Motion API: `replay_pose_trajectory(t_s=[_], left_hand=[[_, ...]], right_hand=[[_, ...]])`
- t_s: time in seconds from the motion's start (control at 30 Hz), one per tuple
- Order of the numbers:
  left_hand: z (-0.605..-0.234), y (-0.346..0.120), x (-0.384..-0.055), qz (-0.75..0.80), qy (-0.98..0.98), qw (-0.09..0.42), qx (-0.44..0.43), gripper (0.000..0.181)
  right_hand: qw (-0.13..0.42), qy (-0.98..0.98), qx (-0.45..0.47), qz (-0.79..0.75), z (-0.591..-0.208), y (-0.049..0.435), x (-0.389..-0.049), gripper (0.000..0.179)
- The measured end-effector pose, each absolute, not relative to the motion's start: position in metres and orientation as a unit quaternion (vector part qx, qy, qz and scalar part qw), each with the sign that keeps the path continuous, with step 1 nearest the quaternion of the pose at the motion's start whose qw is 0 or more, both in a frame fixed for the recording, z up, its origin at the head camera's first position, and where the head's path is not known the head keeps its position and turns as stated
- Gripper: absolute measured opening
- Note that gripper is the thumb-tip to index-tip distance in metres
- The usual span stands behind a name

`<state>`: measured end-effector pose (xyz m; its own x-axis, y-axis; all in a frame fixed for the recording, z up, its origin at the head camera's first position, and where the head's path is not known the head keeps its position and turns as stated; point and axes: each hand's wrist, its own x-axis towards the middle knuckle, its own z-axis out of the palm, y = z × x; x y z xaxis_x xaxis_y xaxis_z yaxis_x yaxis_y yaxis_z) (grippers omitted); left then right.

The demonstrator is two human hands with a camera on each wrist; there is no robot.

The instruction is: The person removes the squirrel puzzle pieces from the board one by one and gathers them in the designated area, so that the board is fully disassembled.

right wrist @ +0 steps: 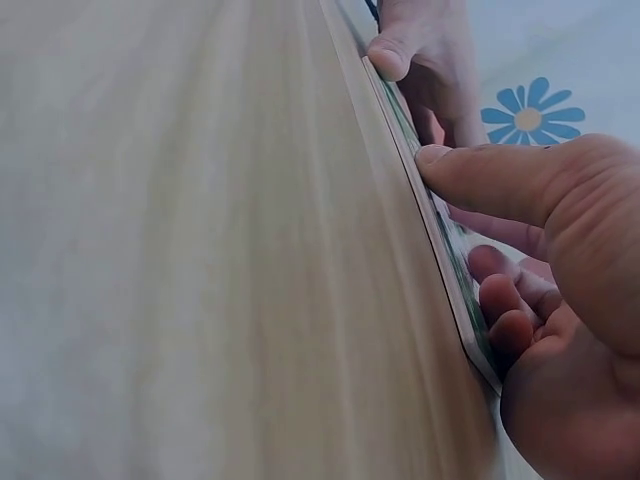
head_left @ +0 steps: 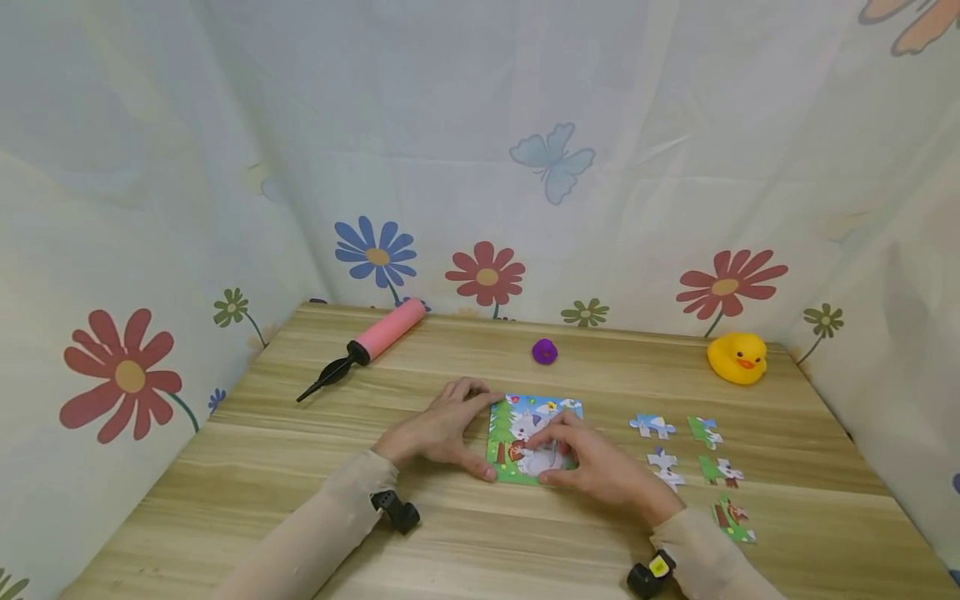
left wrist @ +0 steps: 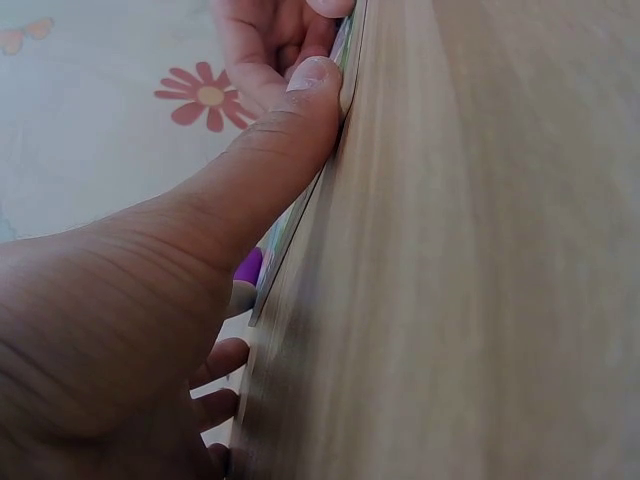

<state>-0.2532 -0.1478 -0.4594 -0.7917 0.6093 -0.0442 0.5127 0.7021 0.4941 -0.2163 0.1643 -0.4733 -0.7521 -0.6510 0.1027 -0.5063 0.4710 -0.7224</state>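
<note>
A square jigsaw puzzle [head_left: 501,425] with a white cartoon animal and green trees lies flat on the table in the head view. My left hand [head_left: 446,429] holds its left side, thumb at the near corner and forefinger at the far one. My right hand [head_left: 592,458] arches over the right part of the picture, thumb near the front edge and forefinger bent onto the animal. In the right wrist view the right thumb [right wrist: 480,178] lies along the puzzle's edge [right wrist: 440,240]. I cannot tell whether the right fingers pinch a loose piece there.
Several loose puzzle pieces [head_left: 705,431] lie in two columns right of the puzzle. A yellow rubber duck [head_left: 737,358] sits at the far right, a small purple object [head_left: 545,352] at the back, and a pink-and-black hand pump [head_left: 390,329] at the back left. Flower-printed cloth [head_left: 420,167] hangs behind the table.
</note>
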Motion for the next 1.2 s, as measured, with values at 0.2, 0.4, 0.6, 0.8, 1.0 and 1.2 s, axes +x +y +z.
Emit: replay_pose_trajectory(t_s=[0.2,0.4,0.6,0.8,1.0,1.2], left_hand=[[-0.4582,-0.1483,-0.2527,0.235,0.916,0.103,0.308,0.120],[-0.4581,-0.1485,-0.2527,0.237,0.916,0.106,0.306,0.120],[-0.4596,-0.1480,-0.2536,0.238,0.917,0.105,0.303,0.120],[-0.4600,-0.1483,-0.2535,0.235,0.918,0.105,0.302,0.120],[-0.4614,-0.1492,-0.2545,0.234,0.918,0.104,0.303,0.121],[-0.4606,-0.1491,-0.2534,0.231,0.918,0.103,0.304,0.120]], right_hand=[[0.094,0.854,-0.337,-0.384,-0.4718,0.1637,-0.2148,0.034],[0.100,0.856,-0.335,-0.380,-0.4696,0.1638,-0.2141,0.034],[0.113,0.850,-0.334,-0.392,-0.4675,0.1636,-0.2134,0.037],[0.124,0.846,-0.330,-0.400,-0.4661,0.1631,-0.2124,0.037],[0.125,0.848,-0.336,-0.391,-0.4669,0.1634,-0.2133,0.037],[0.127,0.851,-0.336,-0.383,-0.4671,0.1644,-0.2142,0.036]])
